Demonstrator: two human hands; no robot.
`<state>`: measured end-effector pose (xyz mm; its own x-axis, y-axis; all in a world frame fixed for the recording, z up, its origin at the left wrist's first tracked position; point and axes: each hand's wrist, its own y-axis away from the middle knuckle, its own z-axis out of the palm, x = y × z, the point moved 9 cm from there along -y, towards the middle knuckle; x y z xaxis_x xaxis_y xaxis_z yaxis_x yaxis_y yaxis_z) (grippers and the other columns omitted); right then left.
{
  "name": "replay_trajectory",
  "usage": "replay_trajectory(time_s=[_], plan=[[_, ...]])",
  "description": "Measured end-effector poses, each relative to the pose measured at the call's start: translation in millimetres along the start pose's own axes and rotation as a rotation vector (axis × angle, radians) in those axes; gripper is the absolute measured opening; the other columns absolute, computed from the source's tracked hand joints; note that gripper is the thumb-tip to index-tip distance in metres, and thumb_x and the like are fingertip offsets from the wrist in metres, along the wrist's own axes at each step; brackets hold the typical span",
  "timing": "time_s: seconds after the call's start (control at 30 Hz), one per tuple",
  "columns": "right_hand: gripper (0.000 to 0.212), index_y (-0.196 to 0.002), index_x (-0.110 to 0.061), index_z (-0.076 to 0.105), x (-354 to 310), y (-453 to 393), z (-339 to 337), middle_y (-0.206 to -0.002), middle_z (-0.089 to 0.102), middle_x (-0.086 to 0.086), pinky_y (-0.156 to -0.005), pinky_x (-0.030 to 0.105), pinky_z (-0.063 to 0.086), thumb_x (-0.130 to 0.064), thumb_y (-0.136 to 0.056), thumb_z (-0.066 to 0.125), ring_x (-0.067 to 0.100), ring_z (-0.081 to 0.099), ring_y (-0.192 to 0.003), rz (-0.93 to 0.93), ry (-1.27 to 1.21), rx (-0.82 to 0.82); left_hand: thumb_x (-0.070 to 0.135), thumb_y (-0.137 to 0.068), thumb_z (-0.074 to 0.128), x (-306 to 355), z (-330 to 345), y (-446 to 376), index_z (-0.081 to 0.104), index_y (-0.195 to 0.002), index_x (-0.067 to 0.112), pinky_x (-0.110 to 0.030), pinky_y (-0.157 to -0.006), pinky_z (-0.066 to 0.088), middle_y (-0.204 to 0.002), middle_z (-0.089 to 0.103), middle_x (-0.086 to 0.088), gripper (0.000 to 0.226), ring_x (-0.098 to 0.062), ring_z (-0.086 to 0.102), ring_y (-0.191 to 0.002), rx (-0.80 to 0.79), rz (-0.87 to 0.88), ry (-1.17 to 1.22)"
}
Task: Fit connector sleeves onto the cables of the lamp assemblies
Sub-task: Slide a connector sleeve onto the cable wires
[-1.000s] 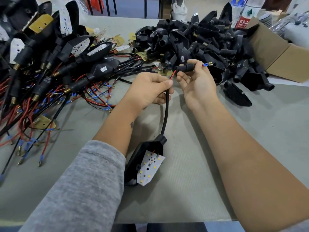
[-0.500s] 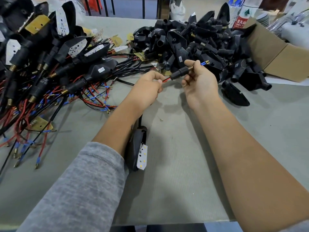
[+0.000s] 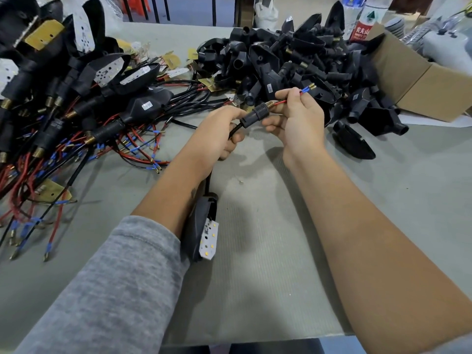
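Note:
A black ribbed connector sleeve (image 3: pixel 256 114) with a brass threaded end sits on the black cable (image 3: pixel 234 130) between my two hands. My left hand (image 3: pixel 217 134) grips the cable just below the sleeve. My right hand (image 3: pixel 296 118) pinches the red wire (image 3: pixel 280 102) that comes out of the sleeve, and the wire's blue and brass terminals stick out past its fingers. The cable runs down under my left forearm to a black lamp housing (image 3: pixel 200 226) with a white LED board (image 3: pixel 210 240), lying on the table on its side.
A heap of lamp assemblies with red and black wires (image 3: pixel 76 111) covers the left of the grey table (image 3: pixel 255 277). Black housings lie piled (image 3: pixel 293 62) at the back, one loose housing (image 3: pixel 353 141) to the right. An open cardboard box (image 3: pixel 421 80) stands at the far right.
The sleeve has slid along the cable toward my left hand, baring more red wire and its brass end. The lamp housing has been drawn closer under my left forearm and turned on its side.

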<state>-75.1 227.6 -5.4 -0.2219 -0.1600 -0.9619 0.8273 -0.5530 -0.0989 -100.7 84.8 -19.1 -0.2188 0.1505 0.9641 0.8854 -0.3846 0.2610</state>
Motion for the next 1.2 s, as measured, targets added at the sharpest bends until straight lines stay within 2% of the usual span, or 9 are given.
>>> replay_trajectory(time_s=[0.07, 0.2, 0.27, 0.43, 0.6, 0.67, 0.83, 1.1, 1.2], plan=[[0.031, -0.095, -0.007, 0.058, 2, 0, 0, -0.071, 0.064, 0.006, -0.050, 0.024, 0.048, -0.021, -0.107, 0.033, 0.015, 0.058, -0.049, 0.013, -0.017, 0.001, 0.012, -0.099, 0.030, 1, 2, -4, 0.052, -0.091, 0.019, -0.015, -0.037, 0.012, -0.053, 0.032, 0.002, 0.024, -0.006, 0.019, -0.033, -0.014, -0.025, -0.010], [0.031, -0.098, -0.006, 0.060, 5, -2, -1, -0.069, 0.064, 0.004, -0.049, 0.024, 0.048, -0.022, -0.107, 0.034, 0.015, 0.058, -0.049, 0.044, -0.018, 0.005, 0.005, -0.098, 0.025, -1, 2, -7, 0.051, -0.123, 0.021, -0.012, -0.036, 0.012, -0.060, 0.030, -0.003, 0.040, -0.006, 0.019, -0.029, -0.006, -0.075, -0.005], [0.031, -0.097, -0.007, 0.060, 5, -2, -1, -0.067, 0.063, 0.002, -0.049, 0.024, 0.048, -0.021, -0.107, 0.035, 0.014, 0.058, -0.049, 0.038, -0.006, 0.006, 0.012, -0.100, 0.028, -1, 1, -4, 0.052, -0.119, 0.018, -0.013, -0.035, 0.012, -0.060, 0.032, -0.002, 0.031, -0.005, 0.019, -0.032, -0.008, -0.045, 0.034], [0.029, -0.103, -0.008, 0.062, 4, -1, 3, -0.072, 0.067, 0.003, -0.050, 0.025, 0.050, -0.024, -0.106, 0.038, 0.017, 0.062, -0.052, 0.045, -0.006, -0.047, 0.001, -0.092, 0.023, -5, -6, -11, 0.054, -0.130, 0.013, -0.013, -0.034, 0.014, -0.056, 0.034, -0.001, 0.051, -0.008, 0.020, -0.033, 0.055, -0.026, 0.000], [0.011, -0.104, -0.012, 0.064, 1, 6, 21, -0.084, 0.066, 0.005, -0.058, 0.025, 0.052, -0.015, -0.097, 0.057, 0.017, 0.062, -0.058, 0.070, -0.023, -0.225, 0.000, -0.091, 0.026, -3, -10, -9, 0.056, -0.126, 0.013, -0.019, -0.038, 0.014, -0.057, 0.039, 0.000, 0.048, -0.008, 0.021, -0.041, 0.049, 0.097, -0.018], [0.015, -0.109, -0.011, 0.064, 0, 9, 26, -0.082, 0.065, 0.003, -0.061, 0.026, 0.052, -0.008, -0.094, 0.060, 0.017, 0.061, -0.062, 0.052, 0.019, -0.279, 0.001, -0.090, 0.026, -4, -11, -10, 0.059, -0.119, 0.014, -0.018, -0.037, 0.014, -0.057, 0.040, 0.000, 0.046, -0.008, 0.022, -0.041, 0.050, 0.101, 0.020], [0.016, -0.106, -0.012, 0.062, 1, 14, 33, -0.079, 0.066, 0.003, -0.059, 0.027, 0.051, -0.004, -0.092, 0.061, 0.019, 0.062, -0.066, 0.016, 0.102, -0.348, 0.022, -0.099, 0.030, -7, -10, -10, 0.058, -0.091, 0.019, -0.015, -0.034, 0.014, -0.049, 0.045, 0.001, 0.029, -0.006, 0.022, -0.035, -0.011, 0.066, 0.169], [0.009, -0.103, -0.012, 0.061, 0, 18, 38, -0.081, 0.068, 0.006, -0.064, 0.030, 0.048, -0.013, -0.093, 0.062, 0.020, 0.060, -0.064, -0.021, 0.253, -0.380, 0.046, -0.103, 0.016, -7, -11, -12, 0.052, -0.126, 0.019, -0.015, -0.035, 0.019, -0.054, 0.051, -0.005, 0.050, -0.007, 0.022, -0.037, -0.042, 0.125, 0.183], [0.018, -0.104, -0.007, 0.065, 3, 19, 42, -0.086, 0.069, 0.008, -0.063, 0.028, 0.044, -0.021, -0.097, 0.058, 0.019, 0.059, -0.066, -0.015, 0.333, -0.395, 0.049, -0.103, 0.020, -7, -12, -11, 0.055, -0.127, 0.020, -0.015, -0.035, 0.020, -0.058, 0.052, -0.005, 0.052, -0.006, 0.024, -0.037, -0.012, 0.139, 0.152]])
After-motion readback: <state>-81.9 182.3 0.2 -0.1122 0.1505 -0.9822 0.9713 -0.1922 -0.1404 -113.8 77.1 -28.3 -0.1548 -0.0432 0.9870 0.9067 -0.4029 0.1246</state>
